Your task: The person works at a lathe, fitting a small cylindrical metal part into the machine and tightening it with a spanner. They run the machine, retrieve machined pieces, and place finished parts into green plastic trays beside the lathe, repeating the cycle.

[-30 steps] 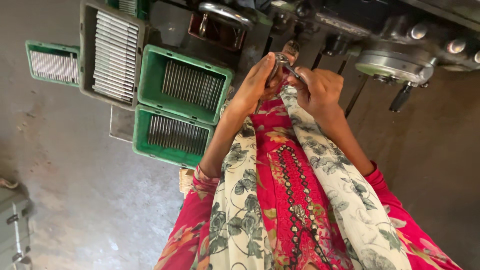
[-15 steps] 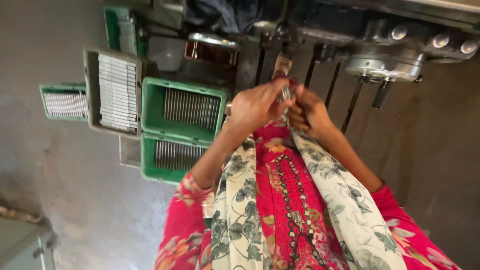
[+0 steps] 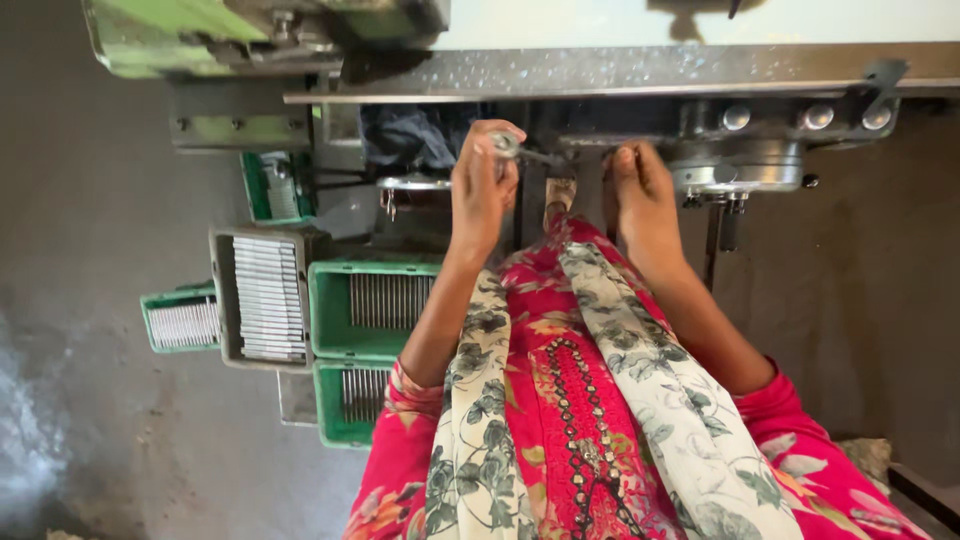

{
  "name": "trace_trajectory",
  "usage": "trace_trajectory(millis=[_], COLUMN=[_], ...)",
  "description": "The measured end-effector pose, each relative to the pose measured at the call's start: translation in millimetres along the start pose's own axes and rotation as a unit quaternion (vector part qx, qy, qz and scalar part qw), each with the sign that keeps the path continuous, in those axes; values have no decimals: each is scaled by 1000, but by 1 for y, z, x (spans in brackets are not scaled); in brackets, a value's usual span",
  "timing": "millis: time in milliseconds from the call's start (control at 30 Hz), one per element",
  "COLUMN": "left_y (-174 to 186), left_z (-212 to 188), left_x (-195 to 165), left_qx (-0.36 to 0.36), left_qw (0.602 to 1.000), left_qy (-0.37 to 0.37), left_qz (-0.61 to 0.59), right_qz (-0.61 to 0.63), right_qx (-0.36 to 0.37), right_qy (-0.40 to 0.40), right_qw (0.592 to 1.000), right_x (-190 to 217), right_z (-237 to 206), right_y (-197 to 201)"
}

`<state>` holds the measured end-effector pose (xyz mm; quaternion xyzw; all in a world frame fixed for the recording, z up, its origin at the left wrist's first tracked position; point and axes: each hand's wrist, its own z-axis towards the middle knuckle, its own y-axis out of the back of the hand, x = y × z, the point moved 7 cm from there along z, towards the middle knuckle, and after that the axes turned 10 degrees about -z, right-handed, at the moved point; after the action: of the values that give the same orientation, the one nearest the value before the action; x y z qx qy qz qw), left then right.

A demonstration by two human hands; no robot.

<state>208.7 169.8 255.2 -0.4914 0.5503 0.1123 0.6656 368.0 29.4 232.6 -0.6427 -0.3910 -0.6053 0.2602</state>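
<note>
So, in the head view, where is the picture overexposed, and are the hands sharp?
Head view: the pale machine top is washed out; the left hand and the right hand look fairly sharp; the grey floor shows a bright hazy patch.

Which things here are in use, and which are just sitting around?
In use: left hand gripping a small metal part; right hand at the machine underside.
Lying about: green trays of metal strips, grey tray, small green tray.
</note>
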Motion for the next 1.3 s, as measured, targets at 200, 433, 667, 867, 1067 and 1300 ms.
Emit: trace_trajectory(millis=[200, 433, 667, 867, 1067, 1300], left_y=[-51, -70, -69, -89, -98, -133], left_z=[25, 32, 31, 27, 64, 104], left_x=[2, -16, -14, 0, 21, -2], left_qx=[50, 67, 67, -20, -49, 153], left_qw=[979, 980, 991, 997, 998, 960], left_qy=[121, 162, 55, 21, 45, 229], left_qz=[-157, -98, 105, 68, 21, -56], right_qz=[-392, -477, -535, -444, -406, -404], right_qx=[10, 43, 73, -36, -153, -141], right_qy=[390, 499, 484, 541, 568, 465], right_qw=[833, 723, 688, 713, 699, 775], right_x=[129, 175, 166, 209, 219, 183], right_z=[23, 31, 26, 21, 39, 52], right_y=[7, 20, 19, 46, 60, 78])
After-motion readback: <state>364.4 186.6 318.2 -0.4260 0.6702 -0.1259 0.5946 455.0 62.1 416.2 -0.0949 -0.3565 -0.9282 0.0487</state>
